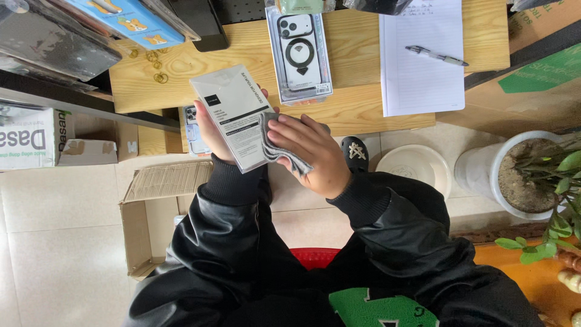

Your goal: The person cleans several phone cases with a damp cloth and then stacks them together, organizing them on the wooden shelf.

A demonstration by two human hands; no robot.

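Far left, a white printed carton (27, 142) lies beside the floor tiles, and nearer the person an open brown cardboard box (148, 209) stands on the floor, flaps spread. Above it runs the wooden table (254, 48), with a blue illustrated package (130, 21) and a few small brass rings (154, 63) at its far left end. The left hand (209, 130) is clenched round the back of a flat white retail box (239, 118), thumb and fingers wrapping its left edge and holding it tilted above the table's near edge; a second phone-case package (192, 130) shows partly behind that hand. The right hand (311, 154) grasps a folded grey cloth (281, 148) and presses it against the box's lower right side, cloth and box touching. Judged step: wiping the face of the white box clean, mid-stroke, lower right portion under the cloth. The next stroke would call for a firm left-hand grip so the box does not twist, and for carrying the cloth up across the printed face without creasing the thin card. Farther on the table lies a clear phone case in its tray (299, 51), then a lined paper sheet (417, 57) with a pen (436, 56) on it. On the floor to the right stand a pale round dish (414, 166) and a white plant pot (502, 175) with green leaves.
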